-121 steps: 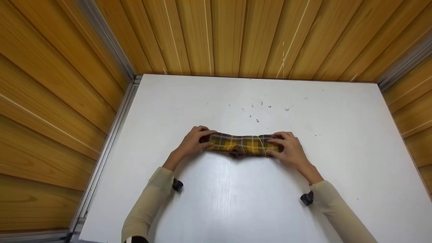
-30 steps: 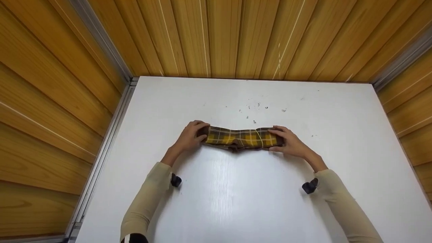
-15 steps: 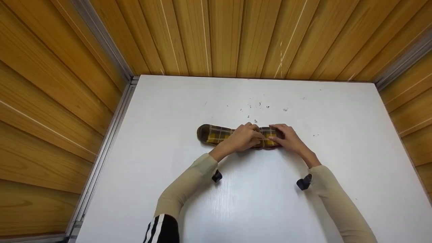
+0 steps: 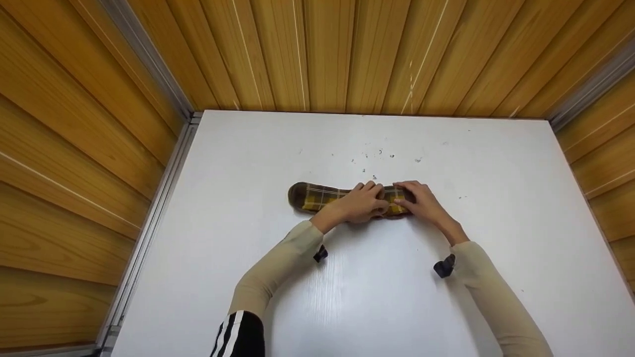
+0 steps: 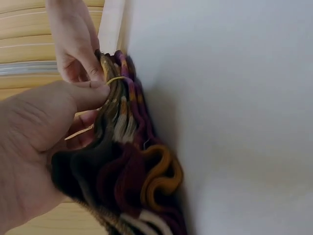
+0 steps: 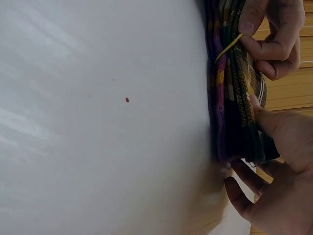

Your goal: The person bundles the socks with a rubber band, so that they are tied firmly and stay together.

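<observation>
A bundle of plaid socks [image 4: 321, 196] in brown and yellow lies across the table, its rounded brown end at the left. In the left wrist view, its stacked layers show maroon, purple and orange folds. Around the bundle's right part runs a thin yellow rubber band [image 6: 229, 47]. My left hand [image 4: 364, 202] reaches over the bundle and pinches the band between thumb and fingers, as the right wrist view shows. With my right hand [image 4: 421, 202] I hold the bundle's right end, thumb on the near side and fingers around the far side.
The white table [image 4: 238, 163] has small dark marks [image 4: 380, 152] beyond the socks. Wood-panelled walls [image 4: 327, 59] enclose its back and sides. A metal rail [image 4: 158, 208] runs along the left edge.
My left hand has left the bundle's left end, moved right and taken hold of the rubber band. My right hand stays at the right end.
</observation>
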### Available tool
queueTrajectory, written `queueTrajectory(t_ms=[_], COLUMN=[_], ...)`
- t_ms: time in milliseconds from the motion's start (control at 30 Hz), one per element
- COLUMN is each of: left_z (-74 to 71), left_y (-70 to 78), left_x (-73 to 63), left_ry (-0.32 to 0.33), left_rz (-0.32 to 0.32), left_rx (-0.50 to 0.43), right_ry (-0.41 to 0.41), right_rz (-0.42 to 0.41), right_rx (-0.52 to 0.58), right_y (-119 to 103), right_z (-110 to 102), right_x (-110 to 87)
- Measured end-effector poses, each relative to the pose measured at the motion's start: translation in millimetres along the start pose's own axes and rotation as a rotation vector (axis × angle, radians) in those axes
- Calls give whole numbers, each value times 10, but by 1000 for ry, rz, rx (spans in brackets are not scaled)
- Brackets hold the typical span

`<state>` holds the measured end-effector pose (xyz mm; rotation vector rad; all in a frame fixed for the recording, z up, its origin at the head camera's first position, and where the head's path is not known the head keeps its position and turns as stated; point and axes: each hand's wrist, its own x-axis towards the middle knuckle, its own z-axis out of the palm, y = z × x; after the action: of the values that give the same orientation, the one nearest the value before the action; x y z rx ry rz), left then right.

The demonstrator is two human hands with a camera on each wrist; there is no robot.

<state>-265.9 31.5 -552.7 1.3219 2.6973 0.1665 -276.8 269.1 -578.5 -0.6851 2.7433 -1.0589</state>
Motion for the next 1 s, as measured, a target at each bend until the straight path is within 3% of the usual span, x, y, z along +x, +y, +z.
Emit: queueTrajectory(t_ms=[133,267,400,600,767,933,1000], left_z=[-70,-57,57,128,47,30,62], left_y=[-88,-161,-210,-292,-445,-700,-795], left_x=[-110,-160,-138,-186,-494,-989,-1192], left_ry=[-48,-42,31,144,220,369,401], left_rz=[3,-31,-89,-130,-172,-297,-334], left_rx=[-67,-155,-269,-549,-630,-577,-566], right_ry=[-6,-12,-16,-3,-19,-27,-27], right_rz=[28,53,59,41,61,61,35], right_rx=[-16,-19,-32,-48,-30,14,38], right_y=[-23,-28,-34,-47,-36,7,34], right_z=[-10,-11,-12,-12,7,16,16], right_x=[-5,-12,-9,5,3,-26,-54])
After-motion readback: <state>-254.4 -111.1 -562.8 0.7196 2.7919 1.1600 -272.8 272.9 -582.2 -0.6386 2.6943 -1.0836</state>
